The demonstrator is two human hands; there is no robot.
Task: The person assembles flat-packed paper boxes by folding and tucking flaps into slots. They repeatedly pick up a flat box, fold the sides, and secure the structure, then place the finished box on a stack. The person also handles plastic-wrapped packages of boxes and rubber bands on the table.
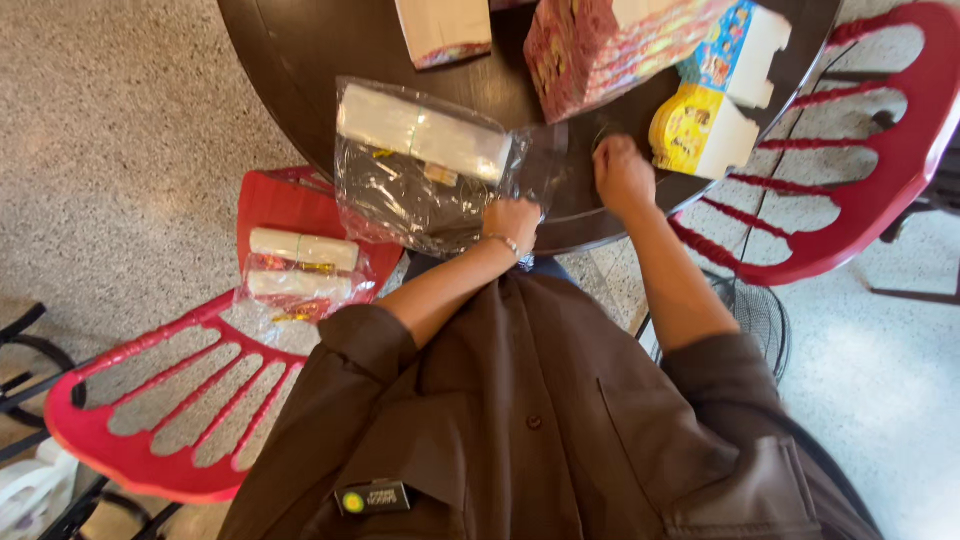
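My left hand [512, 222] grips the near edge of a clear plastic bag [420, 170] lying on the dark round table [300, 60]. The bag holds a white bundle and some small gold bits. My right hand [622, 175] is closed on the table just right of the bag, beside a yellow cardboard box [695, 132]. Whether anything is in that fist I cannot tell.
A pink patterned box [600, 45], a blue and white box [740, 45] and a folded carton [443, 30] lie farther back on the table. A red plastic chair [180, 400] at left carries more bagged white bundles [300, 275]. Another red chair [880, 150] and a floor fan [755, 320] stand at right.
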